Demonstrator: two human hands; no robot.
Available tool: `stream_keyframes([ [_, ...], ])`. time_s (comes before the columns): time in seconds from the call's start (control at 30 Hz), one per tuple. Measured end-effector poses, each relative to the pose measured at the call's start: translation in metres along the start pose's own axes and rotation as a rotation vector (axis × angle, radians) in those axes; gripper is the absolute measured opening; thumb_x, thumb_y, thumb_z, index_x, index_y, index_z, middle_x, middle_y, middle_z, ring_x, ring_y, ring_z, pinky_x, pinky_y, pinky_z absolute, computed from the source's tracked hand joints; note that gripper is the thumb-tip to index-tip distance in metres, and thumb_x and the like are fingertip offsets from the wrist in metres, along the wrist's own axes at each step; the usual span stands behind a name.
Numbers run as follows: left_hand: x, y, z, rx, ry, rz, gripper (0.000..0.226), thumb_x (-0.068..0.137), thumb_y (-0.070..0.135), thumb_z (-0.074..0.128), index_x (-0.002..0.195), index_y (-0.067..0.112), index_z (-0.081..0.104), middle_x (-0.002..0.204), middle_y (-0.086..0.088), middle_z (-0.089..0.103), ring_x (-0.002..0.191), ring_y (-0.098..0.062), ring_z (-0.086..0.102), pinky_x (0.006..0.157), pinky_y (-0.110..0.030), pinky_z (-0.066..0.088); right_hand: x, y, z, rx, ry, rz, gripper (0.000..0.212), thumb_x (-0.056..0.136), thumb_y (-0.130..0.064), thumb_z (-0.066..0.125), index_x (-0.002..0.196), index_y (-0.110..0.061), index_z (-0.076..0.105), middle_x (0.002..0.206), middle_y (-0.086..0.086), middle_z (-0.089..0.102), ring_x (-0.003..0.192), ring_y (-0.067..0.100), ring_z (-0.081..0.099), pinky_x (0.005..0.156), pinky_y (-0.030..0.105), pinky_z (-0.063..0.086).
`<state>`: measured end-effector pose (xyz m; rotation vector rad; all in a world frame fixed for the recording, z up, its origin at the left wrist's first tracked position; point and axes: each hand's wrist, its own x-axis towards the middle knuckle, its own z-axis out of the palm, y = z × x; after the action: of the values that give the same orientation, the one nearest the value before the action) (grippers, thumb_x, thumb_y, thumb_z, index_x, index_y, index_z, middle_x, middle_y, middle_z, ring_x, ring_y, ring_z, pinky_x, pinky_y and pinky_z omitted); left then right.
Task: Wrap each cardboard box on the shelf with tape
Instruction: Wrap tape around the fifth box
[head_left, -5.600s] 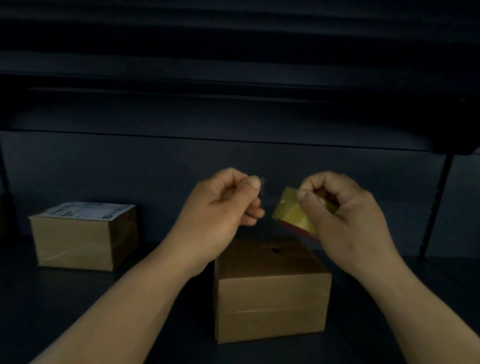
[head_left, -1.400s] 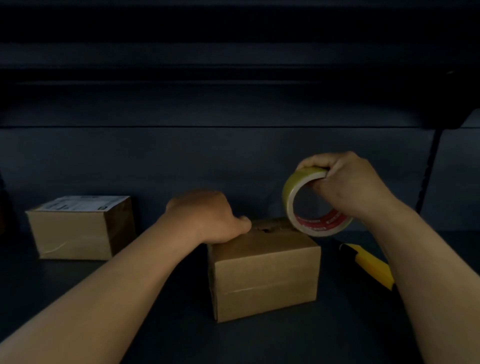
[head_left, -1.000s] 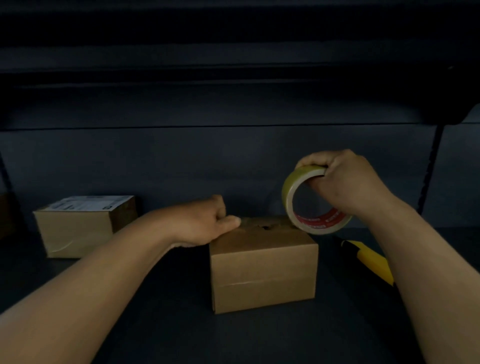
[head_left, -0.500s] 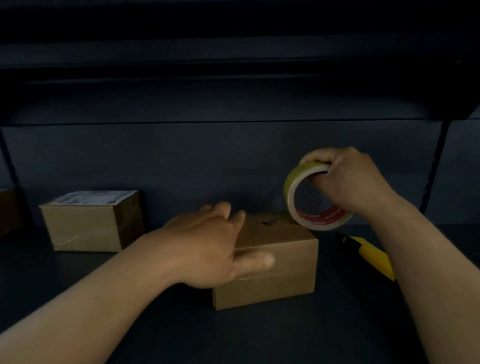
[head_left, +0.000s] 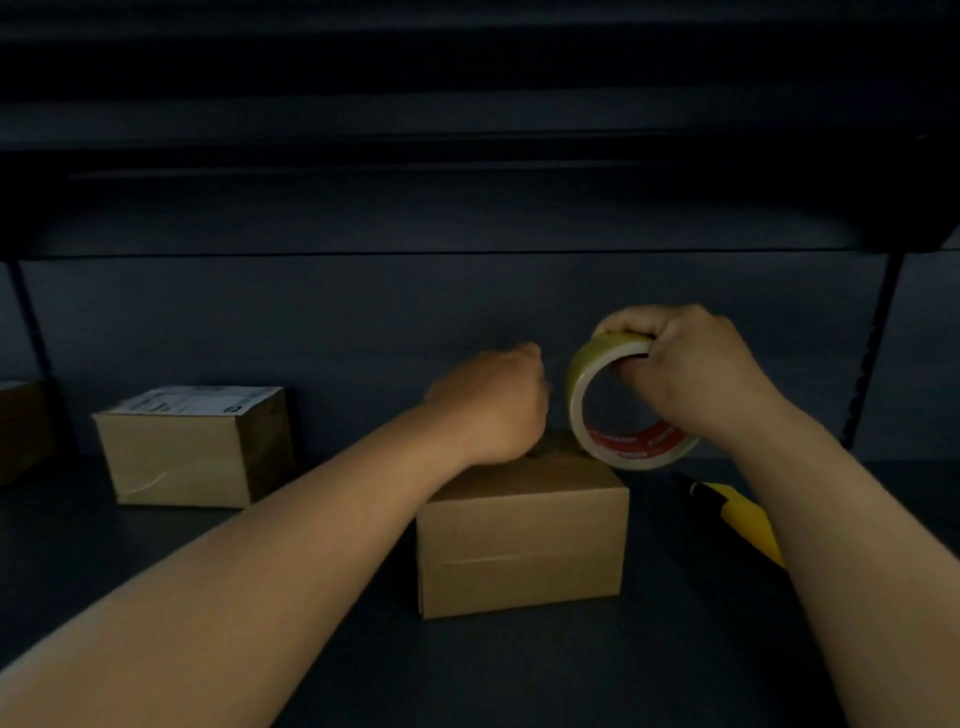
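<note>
- A dark metal shelf (head_left: 156, 571) with a dark back panel carries everything; the landmark is the plain brown cardboard box (head_left: 522, 540) at its middle.
- Well left of that box stands a brown cardboard box with a white printed label on top (head_left: 192, 447).
- The left hand (head_left: 491, 408) hovers over the middle box's rear top edge, fingers curled; whether it pinches anything I cannot tell.
- The right hand (head_left: 685, 374) grips a yellowish roll of tape with a red-printed core (head_left: 623, 402), upright above the box's rear right corner.
- Right of the box lies a yellow utility knife (head_left: 737, 519).
</note>
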<state>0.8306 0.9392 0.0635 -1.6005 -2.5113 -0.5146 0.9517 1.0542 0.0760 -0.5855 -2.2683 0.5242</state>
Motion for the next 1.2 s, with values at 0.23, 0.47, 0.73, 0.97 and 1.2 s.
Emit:
stream_keyframes([
  [0.23,0.011,0.004,0.013,0.218,-0.266,-0.065,0.036,0.101,0.031,0.028,0.125,0.016,0.05,0.1,-0.002,0.055,0.085,-0.018,0.052,0.076,-0.034,0.044,-0.002,-0.004,0.001,0.005,0.008,-0.004,0.034,0.089,-0.01,0.056,0.1,-0.041,0.064,0.099,-0.01,0.06,0.09,0.01,0.056,0.067,0.02,0.042],
  [0.47,0.012,-0.008,0.017,0.148,-0.24,-0.06,0.045,0.099,0.05,0.02,0.1,0.023,0.055,0.099,-0.002,0.057,0.089,-0.019,0.055,0.082,-0.035,0.045,0.0,0.01,0.007,0.278,0.075,0.086,0.032,0.082,-0.012,0.068,0.105,-0.033,0.06,0.103,-0.011,0.059,0.093,0.007,0.056,0.066,0.012,0.04],
  [0.73,0.013,-0.015,0.024,0.021,-0.223,-0.098,0.041,0.102,0.036,0.022,0.095,0.012,0.054,0.109,-0.014,0.058,0.1,-0.028,0.054,0.092,-0.04,0.044,-0.011,0.022,0.006,0.748,-0.139,0.453,0.026,0.078,-0.013,0.073,0.101,-0.02,0.062,0.098,0.004,0.069,0.087,0.018,0.066,0.079,0.037,0.053],
  [0.97,0.007,-0.008,0.013,0.006,-0.32,-0.143,0.047,0.105,0.031,0.014,0.137,0.009,0.042,0.143,-0.013,0.041,0.122,-0.026,0.044,0.098,-0.031,0.03,-0.014,0.026,-0.007,0.437,-0.147,0.338,0.029,0.084,0.003,0.06,0.091,-0.024,0.065,0.088,0.004,0.068,0.078,0.02,0.065,0.061,0.03,0.053],
  [1.2,0.012,-0.017,0.016,-0.018,-0.246,-0.207,0.042,0.104,0.027,0.023,0.129,0.006,0.051,0.135,-0.013,0.049,0.111,-0.023,0.05,0.094,-0.029,0.037,-0.018,0.03,-0.015,0.152,-0.248,0.355,0.025,0.078,0.008,0.057,0.081,-0.017,0.061,0.079,0.012,0.058,0.072,0.026,0.055,0.062,0.035,0.042],
])
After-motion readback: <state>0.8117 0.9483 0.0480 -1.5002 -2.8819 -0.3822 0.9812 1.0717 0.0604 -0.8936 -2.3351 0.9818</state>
